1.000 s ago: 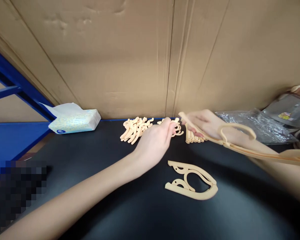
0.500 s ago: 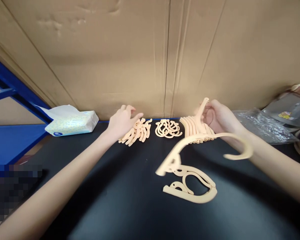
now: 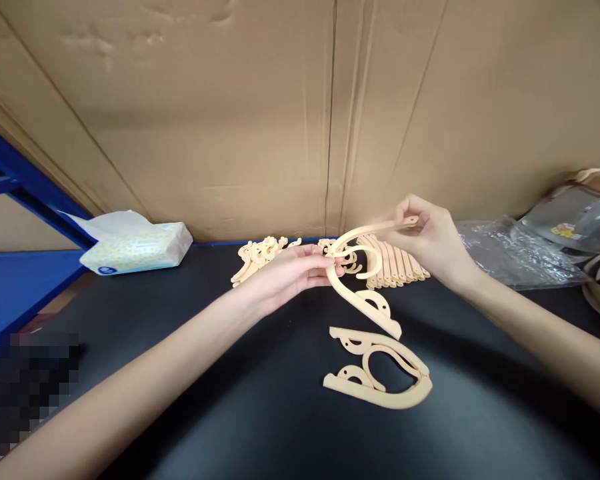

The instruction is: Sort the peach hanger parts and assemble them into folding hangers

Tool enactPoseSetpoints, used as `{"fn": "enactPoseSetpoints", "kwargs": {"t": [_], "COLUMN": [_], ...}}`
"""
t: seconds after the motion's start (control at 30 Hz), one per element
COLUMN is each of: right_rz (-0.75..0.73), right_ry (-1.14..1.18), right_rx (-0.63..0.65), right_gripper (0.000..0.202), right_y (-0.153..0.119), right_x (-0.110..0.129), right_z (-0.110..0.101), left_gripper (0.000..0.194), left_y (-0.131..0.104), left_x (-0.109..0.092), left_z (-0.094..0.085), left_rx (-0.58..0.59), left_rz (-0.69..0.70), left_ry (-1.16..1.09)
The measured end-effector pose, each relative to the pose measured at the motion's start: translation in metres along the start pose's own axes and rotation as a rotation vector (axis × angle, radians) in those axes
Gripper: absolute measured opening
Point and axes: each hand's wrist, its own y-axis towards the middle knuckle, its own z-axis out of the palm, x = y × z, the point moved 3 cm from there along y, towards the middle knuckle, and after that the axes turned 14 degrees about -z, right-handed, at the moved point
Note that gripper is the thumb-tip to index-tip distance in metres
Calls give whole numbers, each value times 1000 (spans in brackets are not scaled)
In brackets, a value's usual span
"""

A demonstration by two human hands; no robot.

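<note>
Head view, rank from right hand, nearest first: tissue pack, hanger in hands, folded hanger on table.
1. Hanger in hands: touching the right hand.
2. Folded hanger: on the table, lower in view.
3. Tissue pack: far left.

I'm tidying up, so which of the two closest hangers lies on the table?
The folded hanger nearest the camera, untouched on the black table; the other hanger is held up by the left hand and right hand.

Near tbltop (image 3: 260, 433): open up to folded hanger (image 3: 380, 398)
Back: hanger-pt piles (image 3: 255, 257), then cardbd wall (image 3: 220, 120) blocks
L rear: tissue pk (image 3: 135, 252) in way
</note>
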Motion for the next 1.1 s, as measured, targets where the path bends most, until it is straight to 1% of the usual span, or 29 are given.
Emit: {"fn": "enactPoseSetpoints", "kwargs": {"t": [0.1, 0.17, 0.23, 0.3, 0.33, 0.4, 0.43, 0.47, 0.53, 0.6, 0.7, 0.8, 0.83, 0.9, 0.97, 1.03, 1.1], "right_rz": [-176, -287, -373, -405, -389, -306, -259, -217, -174, -182, -251, -357, -385, -388, -330, -228, -129], "right_ry": [-355, -563, -690, -736, -740, -725, -714, -708, -722, -767, -817, -922, -966, -1008, -959, -821, -637], "right_rx": [127, 159, 157, 171, 186, 240, 276, 316, 392, 443, 478, 532, 559, 611, 653, 682, 665], "right_gripper": [15, 12, 13, 12, 10, 8, 10, 13, 19, 21, 22, 27, 28, 35, 42, 35, 29], "right_y": [-4, -8, -11, -14, -15, -16, -17, -18, -19, -21, -22, -22, -23, -24, -26, -27, -27], "right_x": [14, 19, 23, 25, 25, 25, 24, 24, 22, 19, 17, 18, 19, 19, 19, 16, 12], "right_z": [2, 3, 5, 8, 10, 13, 15, 17, 20, 21, 22, 26, 27, 31, 33, 34, 33], "left_gripper": [5, 7, 5, 2, 2, 5, 7, 9, 13, 15, 25, 31, 31, 30, 32, 35, 37], "left_y": [6, 7, 8, 7, 7, 5, 4, 3, 3, 3, 2, 1, 0, -2, -2, -3, -5], "left_x": [9, 13, 15, 17, 18, 18, 19, 19, 19, 19, 18, 15, 14, 13, 13, 13, 14], "left_z": [0, 1, 1, 2, 3, 7, 9, 11, 14, 15, 15, 16, 16, 16, 16, 15, 15], "left_rx": [-45, -59, -94, -140, -164, -208, -220, -220, -200, -159, -32, 101, 129, 152, 122, 54, -5], "left_rz": [-44, -58, -54, -28, -10, 32, 46, 47, 6, -54, -139, -179, -183, -196, -201, -196, -190], "left_ry": [-158, -207, -260, -309, -331, -367, -377, -378, -356, -313, -232, -187, -182, -153, -86, -1, 95]}}
